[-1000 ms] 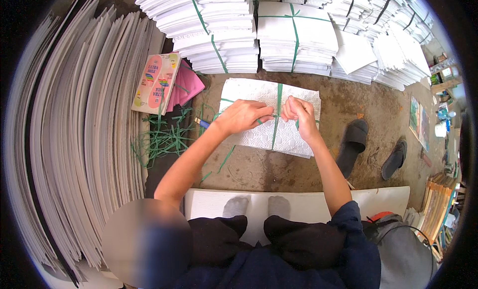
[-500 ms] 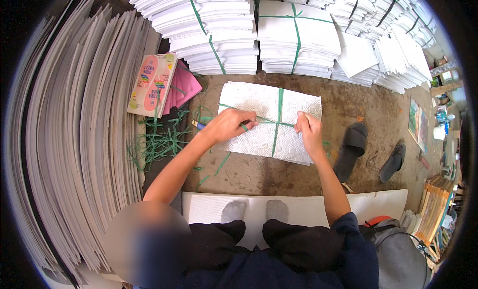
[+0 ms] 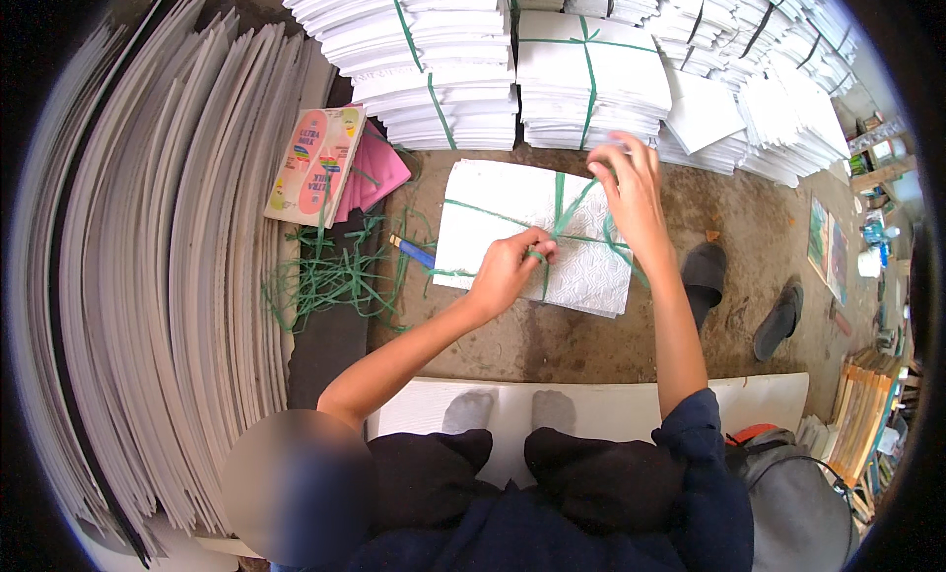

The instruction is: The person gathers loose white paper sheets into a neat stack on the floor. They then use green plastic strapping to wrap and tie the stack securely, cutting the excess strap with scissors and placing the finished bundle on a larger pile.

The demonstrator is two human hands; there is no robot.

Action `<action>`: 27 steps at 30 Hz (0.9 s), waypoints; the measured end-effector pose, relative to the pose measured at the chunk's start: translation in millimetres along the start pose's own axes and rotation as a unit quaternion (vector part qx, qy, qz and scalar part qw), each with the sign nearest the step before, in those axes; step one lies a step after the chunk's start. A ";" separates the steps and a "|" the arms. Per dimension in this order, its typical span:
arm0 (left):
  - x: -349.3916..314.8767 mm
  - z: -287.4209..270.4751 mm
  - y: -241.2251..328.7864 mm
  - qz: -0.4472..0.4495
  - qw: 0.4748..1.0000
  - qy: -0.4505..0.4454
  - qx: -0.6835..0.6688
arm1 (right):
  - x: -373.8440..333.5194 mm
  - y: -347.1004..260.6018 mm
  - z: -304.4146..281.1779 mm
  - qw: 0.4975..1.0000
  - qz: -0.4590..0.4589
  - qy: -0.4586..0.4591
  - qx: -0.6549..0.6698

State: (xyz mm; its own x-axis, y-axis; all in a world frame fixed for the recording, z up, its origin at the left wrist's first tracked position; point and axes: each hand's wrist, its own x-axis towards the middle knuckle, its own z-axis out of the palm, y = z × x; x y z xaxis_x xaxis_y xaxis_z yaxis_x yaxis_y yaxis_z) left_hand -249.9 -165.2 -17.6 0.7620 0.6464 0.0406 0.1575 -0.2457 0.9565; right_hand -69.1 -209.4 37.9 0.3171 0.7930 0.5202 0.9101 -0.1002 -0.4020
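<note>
A flat bundle of white embossed sheets (image 3: 483, 193) lies on the floor in front of me, with green plastic strapping (image 3: 488, 213) crossing over its top. My left hand (image 3: 510, 269) is closed on the strapping near the crossing, and a bit of green loops round a finger. Raised above the bundle's right half, my right hand (image 3: 633, 200) has curled fingers spread apart, slightly blurred. One green strand slants up from the crossing toward its thumb; no firm grip on it shows. Another loose strand curves over the bundle's right edge. A blue-handled tool (image 3: 414, 252) sits by the left edge, partly hidden.
Tied white stacks (image 3: 591, 89) stand behind the bundle. Tall upright sheets (image 3: 187, 276) line the left side, beside a printed carton sheet (image 3: 313, 168), pink pieces (image 3: 374, 173) and tangled green strips (image 3: 330, 276). Dark slippers (image 3: 704, 276) lie right; a white board (image 3: 631, 404) is underfoot.
My left hand has moved right to the strap crossing. My right hand has left the bundle's right side, rising and opening. The strapping has shifted, with a strand now standing up from the crossing.
</note>
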 end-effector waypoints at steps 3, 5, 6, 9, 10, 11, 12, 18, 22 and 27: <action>1.9 -8.8 -18.6 -0.055 0.991 0.043 -0.118 | -16.2 -22.7 5.9 0.995 0.004 0.091 0.028; 6.5 -12.4 -14.4 -0.113 0.981 0.025 -0.153 | -51.0 -31.1 10.5 0.996 -0.007 0.004 0.085; 8.9 -16.4 -7.7 -0.154 0.977 0.002 -0.149 | -52.6 -31.7 17.1 0.995 -0.010 -0.016 0.101; 8.3 -22.5 -8.9 -0.113 0.987 -0.016 -0.117 | -62.1 -36.7 33.2 0.988 -0.024 -0.062 0.142; 10.2 -25.5 -9.7 -0.067 0.992 -0.013 -0.105 | -60.7 -36.1 35.0 0.987 -0.039 -0.064 0.141; 11.2 -30.3 -10.8 -0.115 0.986 -0.043 -0.108 | -59.6 -35.9 35.5 0.986 -0.054 -0.065 0.140; 11.9 -36.2 -12.1 -0.163 0.978 -0.073 -0.111 | -59.3 -35.1 34.4 0.988 -0.074 -0.055 0.126; 34.0 -55.1 -10.5 -0.248 0.941 -0.220 -0.062 | -58.1 -29.6 31.1 0.970 -0.177 0.022 0.166; 37.1 -59.1 -13.0 -0.252 0.931 -0.228 -0.134 | -42.2 -28.7 26.9 0.958 -0.162 0.012 0.238; 31.5 -56.0 -12.8 -0.224 0.946 -0.199 -0.121 | -54.0 -28.0 31.8 0.979 -0.123 -0.066 0.146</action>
State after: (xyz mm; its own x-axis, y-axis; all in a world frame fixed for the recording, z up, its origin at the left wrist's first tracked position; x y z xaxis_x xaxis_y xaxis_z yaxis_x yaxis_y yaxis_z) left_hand -263.1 -101.3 -12.4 0.8364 0.3105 -0.4518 0.4102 0.1923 0.8915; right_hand -120.2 -230.3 -2.9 0.0426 0.8445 0.5339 0.8333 0.2648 -0.4852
